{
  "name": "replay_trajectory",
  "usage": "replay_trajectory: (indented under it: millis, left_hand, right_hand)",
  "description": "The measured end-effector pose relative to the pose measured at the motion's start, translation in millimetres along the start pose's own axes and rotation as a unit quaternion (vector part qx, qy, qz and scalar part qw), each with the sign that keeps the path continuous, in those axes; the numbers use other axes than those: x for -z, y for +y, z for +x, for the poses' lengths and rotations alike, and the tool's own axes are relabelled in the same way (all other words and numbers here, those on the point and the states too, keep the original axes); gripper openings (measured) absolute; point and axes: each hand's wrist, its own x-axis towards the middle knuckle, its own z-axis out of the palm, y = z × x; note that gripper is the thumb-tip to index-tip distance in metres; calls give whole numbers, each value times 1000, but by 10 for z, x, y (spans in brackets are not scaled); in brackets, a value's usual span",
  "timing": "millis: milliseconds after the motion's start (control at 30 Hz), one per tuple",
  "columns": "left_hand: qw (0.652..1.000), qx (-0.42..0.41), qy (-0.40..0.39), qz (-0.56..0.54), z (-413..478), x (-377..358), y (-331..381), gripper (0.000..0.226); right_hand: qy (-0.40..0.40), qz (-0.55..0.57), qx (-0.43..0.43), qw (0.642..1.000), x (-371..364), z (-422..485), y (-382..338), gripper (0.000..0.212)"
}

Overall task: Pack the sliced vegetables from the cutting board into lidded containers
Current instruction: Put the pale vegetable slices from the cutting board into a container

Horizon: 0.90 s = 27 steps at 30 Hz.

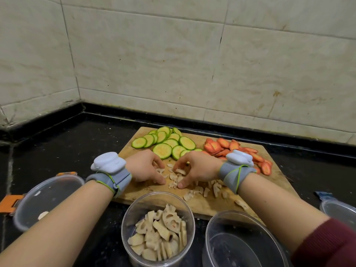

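Note:
On the wooden cutting board (200,204) lie green zucchini rounds (165,143), orange carrot slices (238,151) and a scatter of pale lotus root pieces (210,189). My left hand (144,166) and my right hand (196,168) face each other over the lotus root, fingers curled around a small heap of pieces between them. A clear round container (133,211) in front of the board holds many lotus root slices. An empty clear container (215,228) stands to its right.
A clear lid with orange clips (50,191) lies at the left on the black counter, one lotus slice on it. Another lid with a blue clip (339,207) shows at the right edge. A tiled wall rises behind the board.

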Motion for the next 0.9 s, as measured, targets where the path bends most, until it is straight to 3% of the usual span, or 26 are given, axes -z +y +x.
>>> replay_trajectory:
  millis: [333, 433, 633, 900]
  left_hand:
    - [998, -35, 42, -22, -61, -40, -16, 43]
    - [997, -57, 57, -17, -87, -69, -32, 41]
    - [992, -68, 106, -27, -148, -170, -29, 39]
    - [984, -57, 155, -70, -201, -265, -83, 40]
  right_hand:
    - [-38, 14, 1, 999, -7, 34, -30, 24]
    - [-40, 19, -5, 999, -14, 27, -28, 25]
    - [-37, -13, -33, 999, 4, 7, -49, 51]
    - [-34, -32, -11, 999, -33, -13, -82, 22]
